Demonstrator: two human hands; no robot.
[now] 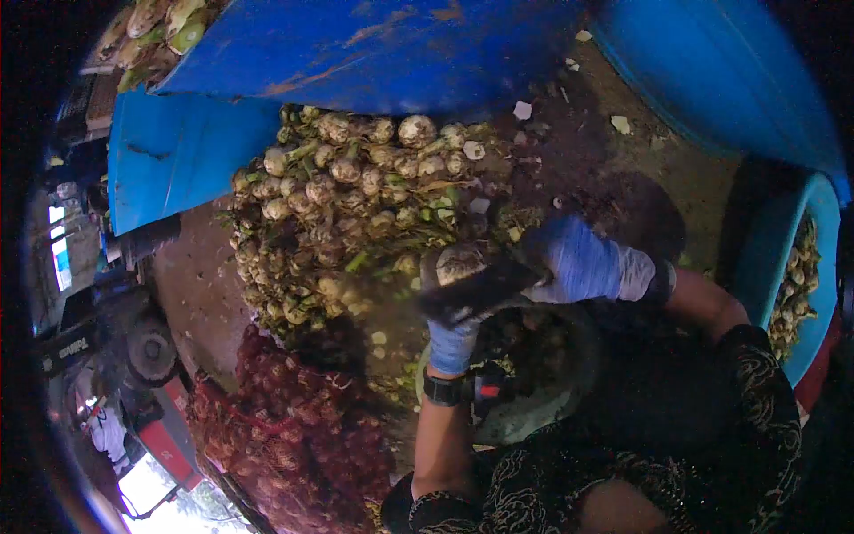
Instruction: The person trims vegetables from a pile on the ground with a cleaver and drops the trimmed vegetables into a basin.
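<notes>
My left hand (452, 343), in a blue and white glove with a dark watch at the wrist, is closed around a pale, brown-skinned round root vegetable (459, 264). The blade partly covers this hand's fingers. My right hand (578, 260), gloved the same way and blurred by motion, grips a knife with a wide dark blade (487, 289). The blade lies across the near side of the root vegetable; whether it touches cannot be made out. Below both hands stands a pale green tub (547, 414) with dark, unclear contents.
A large heap of similar root vegetables with green stalks (342, 191) lies ahead. Red net sacks (289, 423) stand at left. Blue barrels (391, 53) border the far side. A light-blue tub (814, 294) with trimmed pieces is at right. Pale scraps (522, 110) dot the floor.
</notes>
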